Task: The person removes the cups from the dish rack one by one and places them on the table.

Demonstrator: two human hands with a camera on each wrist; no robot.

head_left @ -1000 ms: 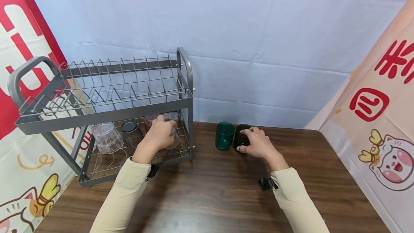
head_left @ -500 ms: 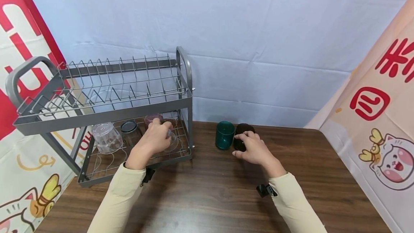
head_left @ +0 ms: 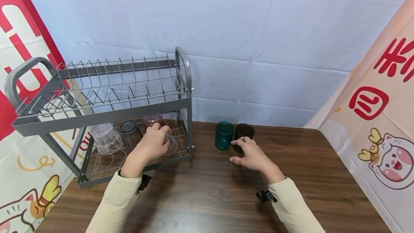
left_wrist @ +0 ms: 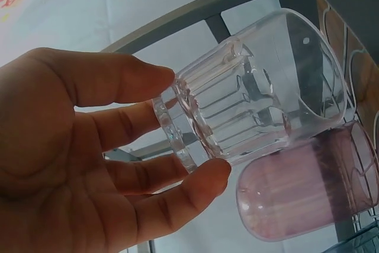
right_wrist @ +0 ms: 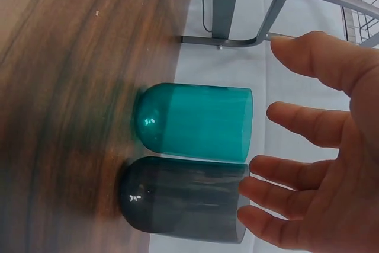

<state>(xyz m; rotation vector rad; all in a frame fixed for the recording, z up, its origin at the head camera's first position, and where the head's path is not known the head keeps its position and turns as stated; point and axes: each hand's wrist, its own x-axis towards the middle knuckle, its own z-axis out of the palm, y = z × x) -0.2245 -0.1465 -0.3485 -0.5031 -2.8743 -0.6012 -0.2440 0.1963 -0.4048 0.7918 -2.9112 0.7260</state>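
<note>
My left hand (head_left: 150,145) reaches into the lower tier of the grey dish rack (head_left: 191,125). Its thumb and spread fingers lie loosely about the base of an upside-down clear glass (left_wrist: 254,93), fingertips right at the base edge. Beside that glass stands a pink glass (left_wrist: 290,188), also upside down. On the table my right hand (head_left: 252,155) is close in front of a dark cup (head_left: 244,132), its fingers spread with nothing between them. A teal cup (right_wrist: 201,121) stands upright next to the dark cup (right_wrist: 183,199), both with their mouths up.
Farther left on the lower tier, a dark grey glass (head_left: 130,134) and a clear patterned glass (head_left: 106,137) stand upside down. Wire plate slots (head_left: 119,82) span the upper tier above my left hand. A pale cloth (head_left: 258,46) hangs behind the wooden table (head_left: 213,197).
My left hand has drawn back left and toward me, while the clear glass stays in place. My right hand has slid back from the dark cup, uncovering more of it.
</note>
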